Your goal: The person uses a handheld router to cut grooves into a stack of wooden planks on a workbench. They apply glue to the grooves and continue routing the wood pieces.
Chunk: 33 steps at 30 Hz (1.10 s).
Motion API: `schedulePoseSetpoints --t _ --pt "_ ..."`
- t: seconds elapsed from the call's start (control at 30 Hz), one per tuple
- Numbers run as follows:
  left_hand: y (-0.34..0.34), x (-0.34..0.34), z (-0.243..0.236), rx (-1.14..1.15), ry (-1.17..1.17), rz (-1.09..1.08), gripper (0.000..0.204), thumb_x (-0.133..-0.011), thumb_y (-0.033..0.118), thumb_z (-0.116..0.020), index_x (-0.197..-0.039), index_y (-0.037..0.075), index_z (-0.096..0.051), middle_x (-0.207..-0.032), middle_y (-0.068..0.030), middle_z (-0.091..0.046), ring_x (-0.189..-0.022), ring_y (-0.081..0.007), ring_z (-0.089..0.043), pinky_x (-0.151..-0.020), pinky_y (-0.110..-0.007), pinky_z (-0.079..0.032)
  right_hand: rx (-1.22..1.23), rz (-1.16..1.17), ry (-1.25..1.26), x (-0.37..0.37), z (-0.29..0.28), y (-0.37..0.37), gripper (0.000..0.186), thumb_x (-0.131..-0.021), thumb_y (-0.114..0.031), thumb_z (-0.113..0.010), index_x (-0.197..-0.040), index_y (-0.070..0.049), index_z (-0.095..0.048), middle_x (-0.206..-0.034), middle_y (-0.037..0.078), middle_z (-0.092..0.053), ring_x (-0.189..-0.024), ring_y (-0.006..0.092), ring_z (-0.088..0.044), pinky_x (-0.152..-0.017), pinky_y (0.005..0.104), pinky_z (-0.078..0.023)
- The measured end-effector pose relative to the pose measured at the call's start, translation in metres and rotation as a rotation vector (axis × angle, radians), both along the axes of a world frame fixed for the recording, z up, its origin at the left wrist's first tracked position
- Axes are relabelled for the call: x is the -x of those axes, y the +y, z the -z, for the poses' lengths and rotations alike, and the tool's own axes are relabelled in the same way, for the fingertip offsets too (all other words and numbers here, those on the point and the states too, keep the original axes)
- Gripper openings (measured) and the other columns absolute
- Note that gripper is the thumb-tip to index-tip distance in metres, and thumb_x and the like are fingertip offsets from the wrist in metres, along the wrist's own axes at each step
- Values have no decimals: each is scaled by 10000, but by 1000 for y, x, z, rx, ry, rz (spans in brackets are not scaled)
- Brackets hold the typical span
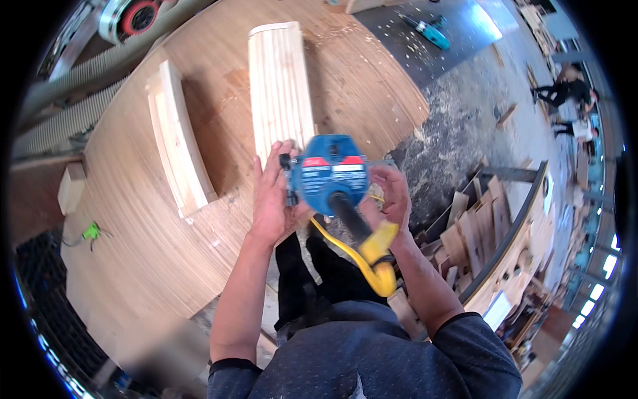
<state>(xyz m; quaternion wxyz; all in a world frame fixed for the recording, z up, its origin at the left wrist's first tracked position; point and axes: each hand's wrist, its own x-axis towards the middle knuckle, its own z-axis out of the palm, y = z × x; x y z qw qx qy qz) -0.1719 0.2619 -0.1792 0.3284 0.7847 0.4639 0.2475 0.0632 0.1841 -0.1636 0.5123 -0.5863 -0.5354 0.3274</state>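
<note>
A blue router (331, 173) with a black cord sleeve and a yellow cord (352, 253) is upright at the near end of a long ribbed block of pale wood (280, 90). My left hand (271, 189) holds its left side beside a black knob, the fingers lying forward against the tool and the wood's near end. On the other side, my right hand (389, 193) is closed round the router with bent fingers. The tool's body hides its base and cutter, and part of both hands' grip.
Left of the block, a curved wooden piece (178, 139) lies on the wooden table (133, 253). A green item (92, 231) is near the left edge. A teal power tool (430, 32) lies on a dark panel. Offcuts (472, 226) fill a bin at right; people (568, 90) stand farther off.
</note>
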Motion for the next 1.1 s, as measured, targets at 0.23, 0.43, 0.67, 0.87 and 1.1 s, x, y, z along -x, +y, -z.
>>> schedulePoseSetpoints --t 0.23,0.43,0.67,0.87,1.1 --pt "-6 -2 3 311 -342 -14 1118 -731 402 -936 -1602 59 -324 -1591 -121 -411 -1484 -311 -383 -1249 -488 -279 448 107 697 7 52 -25 381 -941 -35 -693 -1307 -28 -588 -1205 75 -656 -1140 182 -638 -973 343 -512" --pt "-6 -7 8 225 -355 -18 1181 -752 504 -924 -1620 33 -275 -1579 -138 -388 -1465 -309 -384 -1247 -457 -305 313 -3 1177 37 69 -1 708 -888 38 -652 -1553 -49 -426 -1391 104 -583 -1308 207 -546 -1108 362 -433" --pt "-2 -7 12 215 -281 -3 1238 -725 538 -934 -1621 7 -264 -1599 -141 -342 -1462 -299 -384 -1241 -429 -312 247 39 1161 56 67 12 796 -848 44 -642 -1585 -5 -344 -1442 89 -557 -1306 193 -545 -1112 358 -432" --pt "-5 -7 14 211 -280 -21 1260 -732 533 -934 -1629 4 -226 -1604 -142 -323 -1459 -296 -385 -1241 -426 -315 230 -1 1075 55 62 18 751 -856 89 -582 -1570 1 -363 -1415 77 -573 -1307 176 -552 -1119 345 -434" --pt "-1 0 22 138 -230 36 1256 -728 489 -952 -1632 15 -221 -1587 -125 -330 -1452 -289 -400 -1240 -422 -320 218 -35 1051 53 67 16 718 -856 102 -570 -1548 3 -407 -1402 71 -594 -1278 169 -574 -1109 346 -447"
